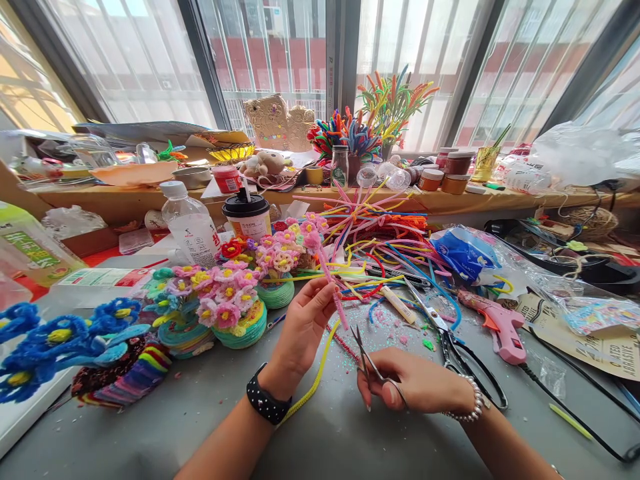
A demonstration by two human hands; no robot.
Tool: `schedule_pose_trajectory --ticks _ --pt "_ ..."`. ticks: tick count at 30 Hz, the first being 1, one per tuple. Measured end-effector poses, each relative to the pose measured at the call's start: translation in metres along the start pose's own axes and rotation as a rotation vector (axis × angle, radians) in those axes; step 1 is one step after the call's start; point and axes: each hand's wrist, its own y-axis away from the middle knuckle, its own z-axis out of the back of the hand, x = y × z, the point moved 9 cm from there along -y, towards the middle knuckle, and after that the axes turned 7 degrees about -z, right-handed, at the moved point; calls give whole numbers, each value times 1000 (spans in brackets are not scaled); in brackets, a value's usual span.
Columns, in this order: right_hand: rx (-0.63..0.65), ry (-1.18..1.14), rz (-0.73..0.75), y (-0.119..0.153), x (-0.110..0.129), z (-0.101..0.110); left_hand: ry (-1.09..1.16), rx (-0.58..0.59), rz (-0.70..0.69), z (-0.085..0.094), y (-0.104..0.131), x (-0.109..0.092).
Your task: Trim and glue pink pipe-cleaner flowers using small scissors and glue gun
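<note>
Here, the left hand (pixel 306 319) pinches a tilted pink fuzzy stem (pixel 341 311) above the grey table (pixel 350 443), while the right hand (pixel 417 381) grips small scissors (pixel 369 361), blades slightly parted just beside the stem's lower end, so an unsteady wrist could nick its fuzz.

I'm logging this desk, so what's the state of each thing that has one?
Left hand: pinching pink stem
Pink stem: tilted
Right hand: gripping small scissors
Small scissors: blades slightly apart
Large scissors: lying flat
Glue gun: lying sideways
Clear bottle: capped, upright
Cup: lidded, upright
</note>
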Motion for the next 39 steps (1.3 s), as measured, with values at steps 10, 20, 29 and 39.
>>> schedule_pose_trajectory --ticks 10,20,29,39 --pt "-6 27 -3 -6 -8 -4 23 66 95 -12 6 7" --pt "-66 -63 21 -8 0 -1 16 15 44 -4 3 2" --pt "-67 -81 49 -7 3 -1 34 13 57 -4 4 4" --pt "-160 -42 60 -10 -1 2 11 -8 33 0 2 2"
